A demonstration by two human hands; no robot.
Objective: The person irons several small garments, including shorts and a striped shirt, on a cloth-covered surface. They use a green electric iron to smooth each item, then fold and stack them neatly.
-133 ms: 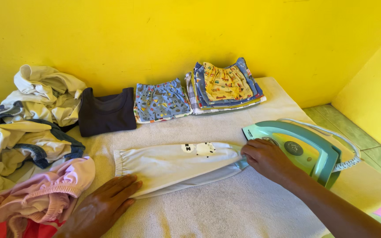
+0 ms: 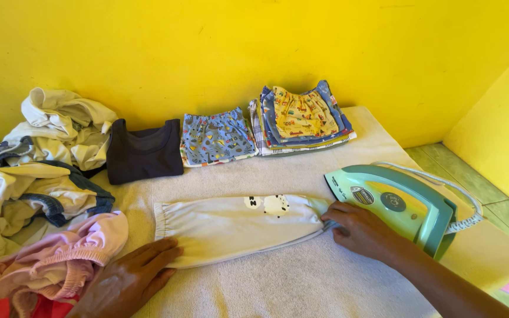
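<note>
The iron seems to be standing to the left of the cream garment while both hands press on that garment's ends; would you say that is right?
Not quite. The head view shows the green iron at the right of the cream garment, beside the right hand. The left hand and right hand do press its ends.

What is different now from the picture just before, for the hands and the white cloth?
The right hand slid lower along the white garment, its fingers now pinching that end beside the green iron. The left hand shifted slightly and presses the cuffed end. The folded stacks and the pile did not move.
</note>
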